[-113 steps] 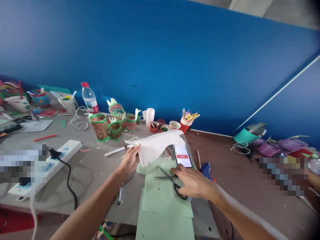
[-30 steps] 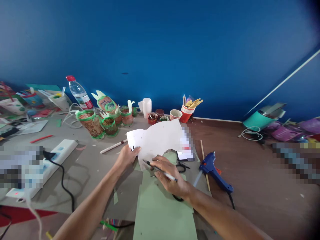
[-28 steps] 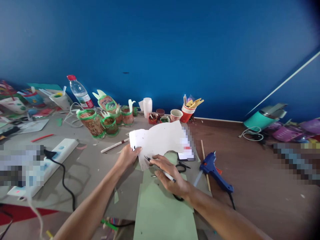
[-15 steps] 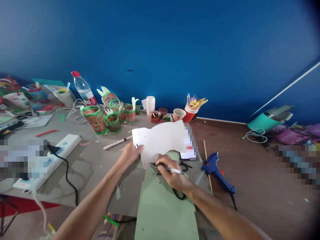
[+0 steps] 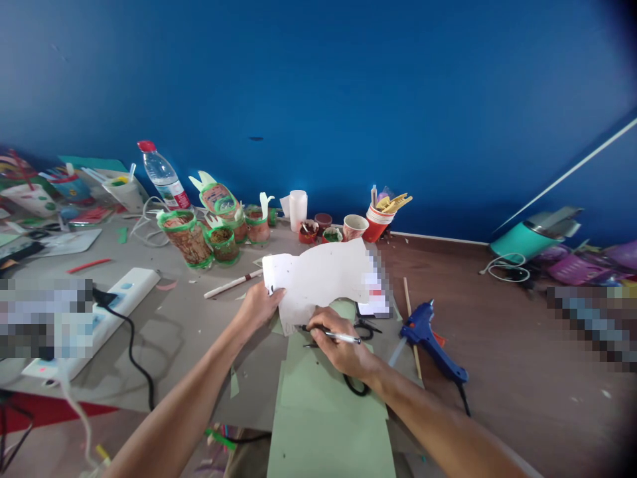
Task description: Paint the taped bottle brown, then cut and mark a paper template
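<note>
Two hands work over one piece of white paper [image 5: 323,269] near the middle of the table [image 5: 199,358], and the step in hand looks to be drawing or writing along its near edge. The left hand [image 5: 261,307] has the paper's left side pinched, thumb on top and fingers mostly out of sight. The right hand [image 5: 343,342] is closed round a pen [image 5: 346,338] in a writing grip, its tip at the near left corner beside a few faint marks — too small to read, and whether the tip is touching I cannot tell.

The near part of the paper overlaps pale green sheets [image 5: 331,411], while its right end reaches over a lit phone [image 5: 374,305]. Black-handled scissors [image 5: 355,392] lie on the green sheets, partly hidden by the right hand. Farther right are a thin wooden stick [image 5: 408,299] and a blue glue gun [image 5: 432,342].

As I judge it, the next stroke calls for a steady left pinch and light pen pressure — the paper's support looks uneven, so a hard push could crease or slide it. The right hand would also do well to stay clear of the scissors beneath it.
</note>
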